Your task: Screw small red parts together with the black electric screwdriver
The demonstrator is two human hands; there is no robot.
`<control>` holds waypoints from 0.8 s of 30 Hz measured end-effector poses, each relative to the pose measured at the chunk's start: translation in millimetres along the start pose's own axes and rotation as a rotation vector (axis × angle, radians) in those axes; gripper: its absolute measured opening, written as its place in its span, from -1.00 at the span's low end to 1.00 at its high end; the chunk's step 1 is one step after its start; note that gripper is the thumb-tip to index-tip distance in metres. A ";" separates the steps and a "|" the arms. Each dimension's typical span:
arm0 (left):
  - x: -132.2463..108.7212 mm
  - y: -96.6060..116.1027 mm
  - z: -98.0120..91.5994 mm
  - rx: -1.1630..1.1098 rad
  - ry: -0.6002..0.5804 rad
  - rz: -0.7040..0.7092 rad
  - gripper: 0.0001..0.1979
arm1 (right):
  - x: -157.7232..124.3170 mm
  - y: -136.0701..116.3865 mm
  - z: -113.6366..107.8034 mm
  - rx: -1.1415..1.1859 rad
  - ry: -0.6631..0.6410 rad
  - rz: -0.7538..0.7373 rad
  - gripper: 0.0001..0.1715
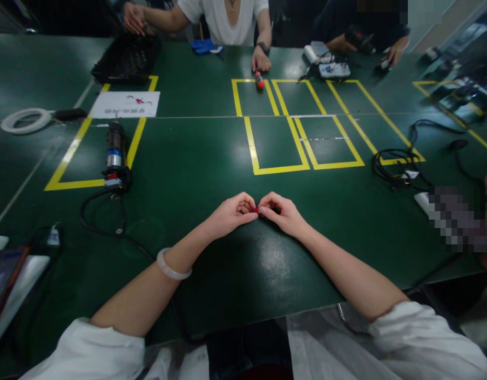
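Observation:
My left hand point(232, 214) and my right hand point(282, 214) rest together on the green table point(211, 174), fingertips meeting in a pinch. Between them sits a small red object point(256, 210), gripped by the fingertips of both hands; most of it is hidden. A pale bangle point(170, 266) circles my left wrist. Both sleeves are white.
Yellow tape boxes point(280, 140) mark the table ahead. A cylindrical device with black cable point(115, 153) lies at the left, coiled cables point(397, 166) at the right. Across the table a person's hand point(261, 60) touches a small red item point(259, 80). Another person sits far right.

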State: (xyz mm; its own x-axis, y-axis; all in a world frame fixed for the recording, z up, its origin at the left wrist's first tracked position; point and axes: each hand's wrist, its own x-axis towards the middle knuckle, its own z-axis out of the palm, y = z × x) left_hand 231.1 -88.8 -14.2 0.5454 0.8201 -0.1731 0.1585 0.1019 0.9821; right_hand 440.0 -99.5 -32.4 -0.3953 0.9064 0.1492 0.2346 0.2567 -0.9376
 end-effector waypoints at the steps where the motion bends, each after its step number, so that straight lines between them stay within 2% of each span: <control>1: 0.1 0.1 0.1 0.002 0.005 0.002 -0.70 | -0.1 0.1 0.1 -0.002 0.003 -0.008 -0.85; 7: 1.2 0.2 0.8 -0.038 0.016 -0.002 -0.71 | 0.0 1.0 1.3 0.019 0.025 -0.045 -0.82; 13: 2.6 -3.2 -0.8 -0.013 0.034 0.054 -0.74 | 1.3 1.6 0.2 0.007 0.042 -0.072 -0.74; 24: 1.8 -5.3 -2.0 -0.003 0.057 0.057 -0.67 | 1.4 1.8 -0.2 -0.064 0.032 -0.079 -0.83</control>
State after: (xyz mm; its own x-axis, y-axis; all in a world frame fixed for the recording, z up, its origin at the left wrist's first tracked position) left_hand 229.6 -86.8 -19.6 0.5053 0.8556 -0.1121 0.1261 0.0553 0.9905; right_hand 440.1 -97.7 -33.7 -0.3865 0.8925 0.2324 0.2605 0.3474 -0.9008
